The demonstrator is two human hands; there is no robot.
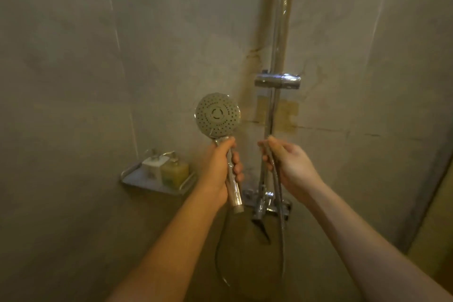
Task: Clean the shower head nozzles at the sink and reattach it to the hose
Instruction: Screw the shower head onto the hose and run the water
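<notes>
Well left of the chrome riser rail (278,56), a corner shelf (137,180) carries two soap bottles (163,167). Nearer the rail, still on its left, the left hand (221,167) grips the shower head (217,115) by the handle, fingers wrapped round it, nozzle face toward the camera, its threaded end bare. Just in front of the rail, the right hand (285,163) pinches the loose end of the hose (278,179), which loops down past the mixer tap (266,201) at the rail's foot.

left hand (220,167) gripping shower head (217,115), right hand (289,164) pinching hose (278,179)
</notes>
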